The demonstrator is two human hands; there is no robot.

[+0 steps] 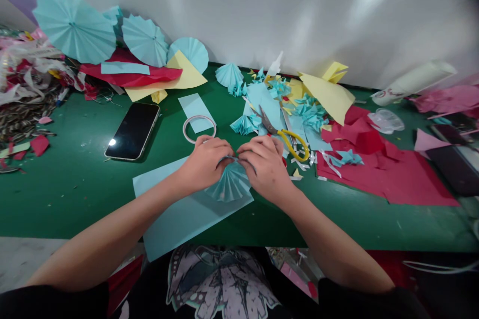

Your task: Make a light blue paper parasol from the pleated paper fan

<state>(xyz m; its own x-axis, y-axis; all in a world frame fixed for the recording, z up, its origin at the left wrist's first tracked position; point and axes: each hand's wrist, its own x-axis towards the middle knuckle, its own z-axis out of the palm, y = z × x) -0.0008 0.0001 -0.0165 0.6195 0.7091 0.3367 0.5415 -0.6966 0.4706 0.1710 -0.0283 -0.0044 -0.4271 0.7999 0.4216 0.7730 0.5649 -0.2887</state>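
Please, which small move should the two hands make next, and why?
Probably pinch the upper edge of the pleated blue paper more firmly: the left hand and right hand both hold it there, fingertips close together, while its folds fan out below them, over the flat blue sheet.

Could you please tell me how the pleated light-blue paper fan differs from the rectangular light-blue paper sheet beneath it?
The pleated light-blue paper fan is folded into many ridges, while the rectangular light-blue paper sheet is unpleated. The fan is pinched at its top by the left hand and right hand; the sheet lies unheld. The fan looks smaller than the sheet. Both are light-blue paper.
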